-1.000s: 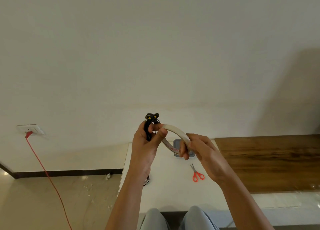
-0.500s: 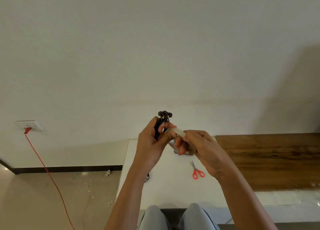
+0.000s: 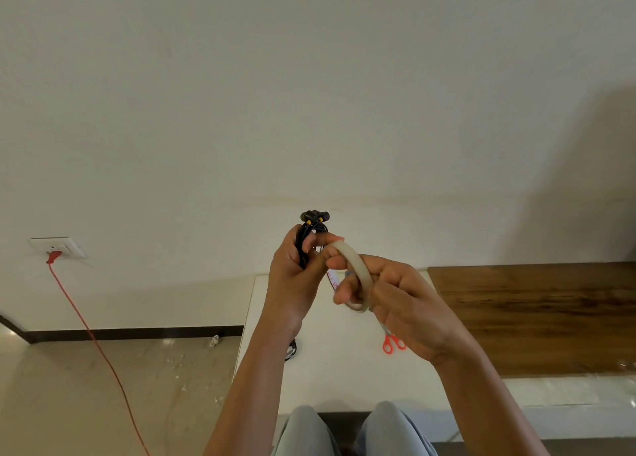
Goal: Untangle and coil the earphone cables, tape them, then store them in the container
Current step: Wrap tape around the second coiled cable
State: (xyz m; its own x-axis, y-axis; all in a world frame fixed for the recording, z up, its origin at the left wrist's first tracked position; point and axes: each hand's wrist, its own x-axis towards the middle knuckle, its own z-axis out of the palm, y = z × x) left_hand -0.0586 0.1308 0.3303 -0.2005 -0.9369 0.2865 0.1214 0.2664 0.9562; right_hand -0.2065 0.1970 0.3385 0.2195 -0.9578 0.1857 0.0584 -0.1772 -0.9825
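My left hand (image 3: 292, 280) is closed around a coiled bundle of black earphone cable (image 3: 309, 230), held upright above the white table (image 3: 330, 369); the earbuds with yellow rings stick out at the top. My right hand (image 3: 399, 304) grips a roll of clear tape (image 3: 358, 273), pressed against the left thumb and the bundle. Another bit of black cable (image 3: 292, 349) peeks out on the table behind my left wrist. The container is hidden behind my hands.
Red-handled scissors (image 3: 393, 343) lie on the white table, partly covered by my right hand. A dark wooden surface (image 3: 533, 314) adjoins on the right. A red cord (image 3: 86, 331) hangs from a wall socket (image 3: 56, 247) on the left. My knees are below the table edge.
Both hands drifted right and closer together. The tape roll came up against the cable bundle and now covers the grey object on the table that showed earlier.
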